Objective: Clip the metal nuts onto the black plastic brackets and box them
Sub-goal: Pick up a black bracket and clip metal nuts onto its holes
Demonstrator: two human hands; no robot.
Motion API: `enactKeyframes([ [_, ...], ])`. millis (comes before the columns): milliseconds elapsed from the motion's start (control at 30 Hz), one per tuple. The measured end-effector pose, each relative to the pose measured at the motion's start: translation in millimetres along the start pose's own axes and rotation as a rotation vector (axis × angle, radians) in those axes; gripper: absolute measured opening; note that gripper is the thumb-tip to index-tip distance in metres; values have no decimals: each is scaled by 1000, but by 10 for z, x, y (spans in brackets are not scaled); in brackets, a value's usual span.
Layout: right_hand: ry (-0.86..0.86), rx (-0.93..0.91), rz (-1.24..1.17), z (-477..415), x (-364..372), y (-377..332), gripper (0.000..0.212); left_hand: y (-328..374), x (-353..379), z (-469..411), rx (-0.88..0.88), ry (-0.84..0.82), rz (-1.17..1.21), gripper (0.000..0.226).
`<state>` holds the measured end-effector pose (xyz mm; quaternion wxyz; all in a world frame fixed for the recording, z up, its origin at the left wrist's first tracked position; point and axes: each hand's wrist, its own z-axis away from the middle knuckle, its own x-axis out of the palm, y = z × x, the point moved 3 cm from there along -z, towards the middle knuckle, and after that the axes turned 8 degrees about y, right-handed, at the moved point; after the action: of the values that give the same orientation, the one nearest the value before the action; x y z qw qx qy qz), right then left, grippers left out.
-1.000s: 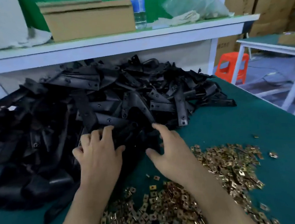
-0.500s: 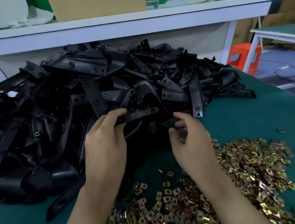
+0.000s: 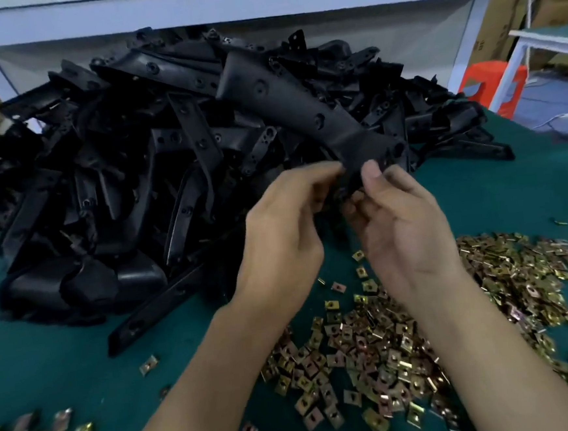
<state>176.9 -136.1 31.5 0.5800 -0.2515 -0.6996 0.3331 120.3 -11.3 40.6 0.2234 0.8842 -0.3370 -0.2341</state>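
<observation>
Long, curved matte-black bracket [image 3: 287, 102], several round holes along its face

This is a small factory assembly workshop. A green-covered tabletop [image 3: 50, 369] carries a bulk heap of identical black plastic brackets [image 3: 119, 167] and a loose spread of brass-coloured metal nuts [image 3: 371, 354]. A plain white shelf [image 3: 259, 3] runs above it. On the right stand stacked cardboard cartons [image 3: 505, 21], a second green-topped worktable [image 3: 547, 41] and an orange plastic stool [image 3: 482, 80].
</observation>
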Motion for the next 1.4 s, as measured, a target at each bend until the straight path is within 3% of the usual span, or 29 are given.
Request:
enactKeyframes([
  [67, -54, 37, 1, -25, -34, 1, 22, -41, 9, 9, -402, 66, 431, 17],
  [133, -164, 85, 61, -8, -12, 33, 11, -113, 32, -18, -780, 44, 804, 36],
  [233, -301, 141, 208, 63, 48, 126, 16, -145, -38, -36, -841, -98, 864, 44],
  [333, -297, 100, 429, 55, 31, 132, 16, -184, -112, -48, -922, -123, 828, 56],
  [433, -340, -33, 1124, -25, -114, 72, 18, -211, -246, -128, -936, 9, 850, 59],
  [500, -445, -31, 1595, -35, -206, 85, 20, -221, -355, -153, -923, 99, 903, 49],
  [567, -496, 36, 1729, -14, -236, 104, 17, -249, -420, -112, -913, 110, 972, 24],
  [633, -458, 67, 1715, 21, -219, 104, 10, -260, -427, -38, -961, 115, 1011, 14],
  [833, -436, 89, 1723, 76, -214, 170, 17, -298, -318, 76, -1037, 80, 1041, 20],
  [967, -310, -83, 1590, 65, -144, 105, 22, -303, -280, 129, -1060, 44, 1039, 29],
  [1100, -182, -174, 1163, 62, -19, 63, 18, -288, -251, 143, -1083, 46, 1040, 25],
  [1233, -98, 193, 427, 128, 87, 116, 9, -258, -239, 156, -1097, 5, 1107, 26],
  [1400, -49, 280, 227, 155, 134, 146, 16, -223, -199, 188, -1127, -36, 1154, 34],
])
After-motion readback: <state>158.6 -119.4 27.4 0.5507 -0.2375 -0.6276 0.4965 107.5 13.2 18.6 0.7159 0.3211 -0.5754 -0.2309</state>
